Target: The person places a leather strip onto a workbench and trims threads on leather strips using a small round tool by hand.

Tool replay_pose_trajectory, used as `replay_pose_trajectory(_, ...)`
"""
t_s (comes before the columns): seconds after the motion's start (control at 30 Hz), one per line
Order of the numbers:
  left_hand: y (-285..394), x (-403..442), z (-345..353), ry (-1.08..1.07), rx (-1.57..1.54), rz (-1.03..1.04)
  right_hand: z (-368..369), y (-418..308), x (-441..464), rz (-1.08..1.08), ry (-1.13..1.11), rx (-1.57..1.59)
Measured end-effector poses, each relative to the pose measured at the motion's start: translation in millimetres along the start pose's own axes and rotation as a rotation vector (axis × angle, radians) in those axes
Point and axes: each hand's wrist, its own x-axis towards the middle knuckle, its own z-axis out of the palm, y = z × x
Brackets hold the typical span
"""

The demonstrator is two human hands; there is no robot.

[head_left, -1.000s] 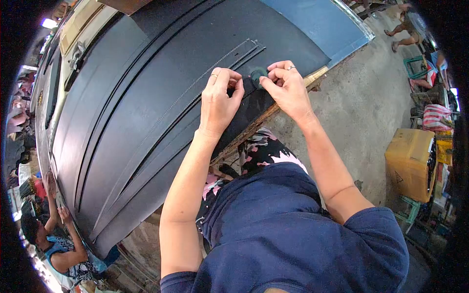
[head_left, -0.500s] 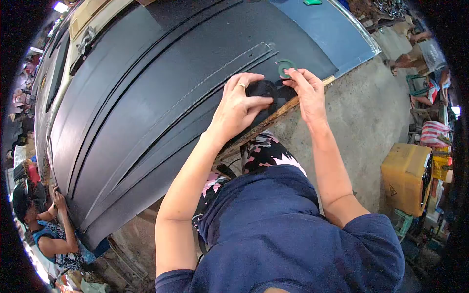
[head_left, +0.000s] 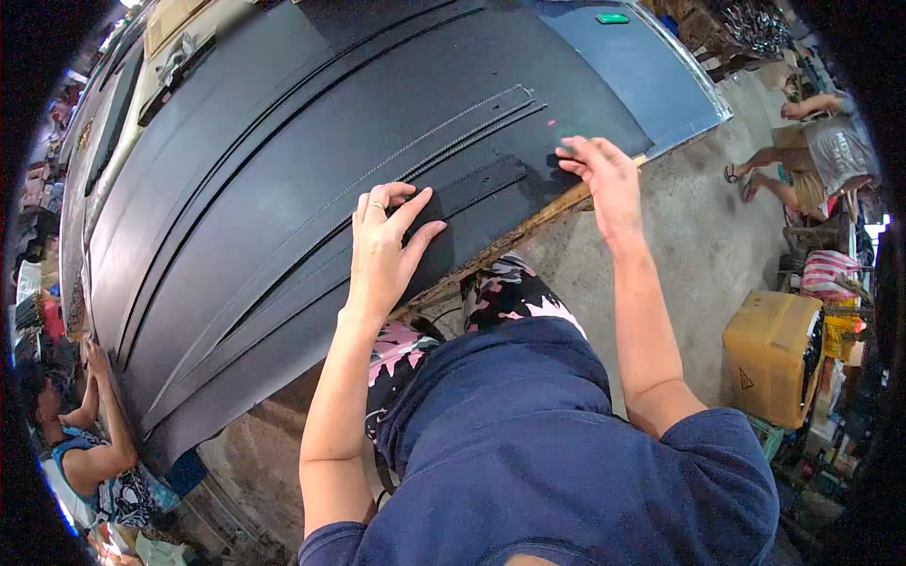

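My left hand (head_left: 385,241) hovers over the black sheet (head_left: 283,141), its thumb and fingers apart and holding nothing. Below its fingertips, thin dark strips (head_left: 472,132) and a looped, stitched-looking cord (head_left: 444,124) lie lengthwise on the sheet. Over the sheet's right part, my right hand (head_left: 602,179) has its fingers curled round a small green ring (head_left: 566,148), which is blurred and mostly hidden by the fingertips. A tiny pink spot (head_left: 552,123) shows just beyond them.
The sheet lies on a blue-grey tabletop (head_left: 651,71) with a wooden front edge (head_left: 528,226). A green object (head_left: 612,19) rests at the far right. Another person (head_left: 94,453) is at the lower left, one more (head_left: 826,151) at upper right. A cardboard box (head_left: 769,349) stands right.
My left hand has moved left and down, away from my right hand, and its fingers have spread. My right hand has shifted right with the green ring. The view has shifted slightly.
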Motion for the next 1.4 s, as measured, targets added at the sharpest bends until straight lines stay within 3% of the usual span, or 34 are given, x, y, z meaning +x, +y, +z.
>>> replay_pose_trajectory(0.13,0,-1,2,0.025,0.0,0.001,4,17,1,-0.306,-0.084,-0.478)
replay_pose_trajectory(0.47,-3,-2,4,0.041,-0.012,0.025,18,-1,-5,-0.263,-0.13,-0.666)
replay_pose_trajectory(0.57,-5,-1,3,0.058,0.007,0.059,8,9,1,-0.43,-0.151,-0.761)
replay_pose_trajectory(0.6,-5,-1,4,0.065,-0.024,0.07,11,5,-4,-0.318,-0.108,-0.688)
replay_pose_trajectory(0.7,-12,1,8,0.137,-0.09,0.136,11,-1,-7,-0.317,-0.09,-0.784)
replay_pose_trajectory(0.8,-16,-9,13,0.24,-0.074,0.11,-8,15,12,-0.23,-0.169,-0.631)
replay_pose_trajectory(0.87,-18,-12,19,0.222,-0.053,0.093,-26,31,15,-0.353,-0.214,-0.526)
replay_pose_trajectory(0.97,-18,-13,26,0.233,-0.028,0.088,-7,8,-1,-0.156,-0.223,-0.457)
replay_pose_trajectory(1.1,-22,-10,35,0.258,-0.024,0.096,10,1,-9,0.167,-0.471,-0.126)
replay_pose_trajectory(1.23,-4,-2,30,0.207,-0.026,0.044,29,-2,-26,0.221,-0.554,0.027)
replay_pose_trajectory(1.4,17,4,36,0.342,0.333,0.101,45,-15,-29,0.266,-0.513,0.1)
